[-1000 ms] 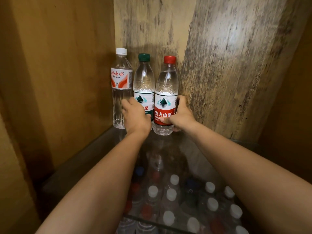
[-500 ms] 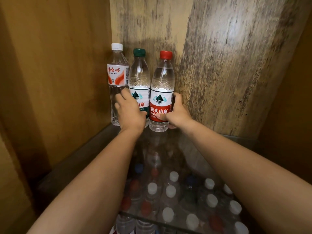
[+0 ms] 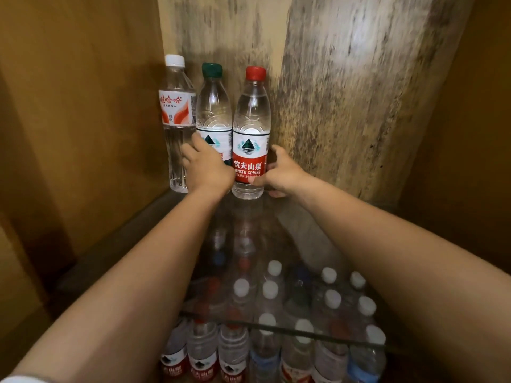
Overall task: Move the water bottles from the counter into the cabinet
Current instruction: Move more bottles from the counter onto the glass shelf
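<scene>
Left hand (image 3: 206, 168) is gripping the green-cap bottle (image 3: 213, 114), fingers curled round its label; right hand (image 3: 280, 172) is gripping the red-cap bottle (image 3: 251, 134) low down. Both are standing upright, touching, on the glass shelf (image 3: 154, 217) in the cabinet beside a white-cap bottle (image 3: 177, 120), with more bottles (image 3: 276, 327) showing below.

Both forearms bare, no watch/rings visible. Left hand (image 3: 207, 170) & right hand (image 3: 282, 175) ungloved. Bit of white sleeve (image 3: 16, 379) at left arm, bottom-left corner.

three bottles (image 3: 213, 125) in a row on shelf (image 3: 154, 217), more bottles (image 3: 276, 327) below
</scene>
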Motion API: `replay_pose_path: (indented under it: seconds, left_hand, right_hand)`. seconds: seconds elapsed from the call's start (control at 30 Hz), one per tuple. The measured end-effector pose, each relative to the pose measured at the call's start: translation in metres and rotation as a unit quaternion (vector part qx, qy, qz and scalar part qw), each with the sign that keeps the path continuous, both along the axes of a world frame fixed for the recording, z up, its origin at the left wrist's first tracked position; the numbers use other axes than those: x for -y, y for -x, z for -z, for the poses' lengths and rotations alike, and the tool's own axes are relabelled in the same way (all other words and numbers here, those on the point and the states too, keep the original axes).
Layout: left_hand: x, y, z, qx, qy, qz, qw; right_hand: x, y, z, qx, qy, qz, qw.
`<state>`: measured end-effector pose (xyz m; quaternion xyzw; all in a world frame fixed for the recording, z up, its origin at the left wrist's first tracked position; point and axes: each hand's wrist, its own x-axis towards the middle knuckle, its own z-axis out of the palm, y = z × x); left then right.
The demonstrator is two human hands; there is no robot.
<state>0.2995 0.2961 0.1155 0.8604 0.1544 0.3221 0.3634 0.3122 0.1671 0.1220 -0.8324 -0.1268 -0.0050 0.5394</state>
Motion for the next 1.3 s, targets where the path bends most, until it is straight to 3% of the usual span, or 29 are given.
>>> replay_pose_path:
  seconds: [0.1, 0.23, 0.47, 0.6, 0.77, 0.97, 1.07, 1.3]
  left_hand:
    - [0.002, 0.007, -0.006, -0.056, 0.033, 0.047, 0.997]
    - [0.006, 0.024, -0.01, -0.103, -0.011, 0.099, 0.99]
    - [0.061, 0.102, -0.01, -0.035, -0.038, 0.264, 0.963]
    - [0.098, 0.159, 0.006, 0.026, -0.098, 0.305, 0.947]
    - [0.146, 0.218, 0.041, 0.062, -0.117, 0.374, 0.918]
    - [0.21, 0.25, 0.105, 0.002, -0.075, 0.526, 0.847]
    - [0.247, 0.254, 0.141, -0.05, -0.047, 0.547, 0.835]
    - [0.337, 0.243, 0.226, -0.166, 0.026, 0.555, 0.815]
  right_hand:
    - [0.01, 0.018, -0.005, 0.004, -0.01, -0.004, 1.0]
    - [0.023, 0.05, -0.015, 0.005, -0.024, -0.002, 1.0]
    - [0.069, 0.133, -0.011, 0.09, -0.015, -0.01, 0.996]
    - [0.114, 0.179, 0.007, 0.185, -0.003, -0.011, 0.983]
    - [0.175, 0.237, 0.04, 0.221, -0.001, -0.019, 0.975]
    - [0.249, 0.285, 0.088, 0.209, -0.006, -0.008, 0.978]
    - [0.286, 0.293, 0.122, 0.173, 0.009, 0.025, 0.985]
    - [0.36, 0.286, 0.215, 0.034, -0.084, 0.128, 0.988]
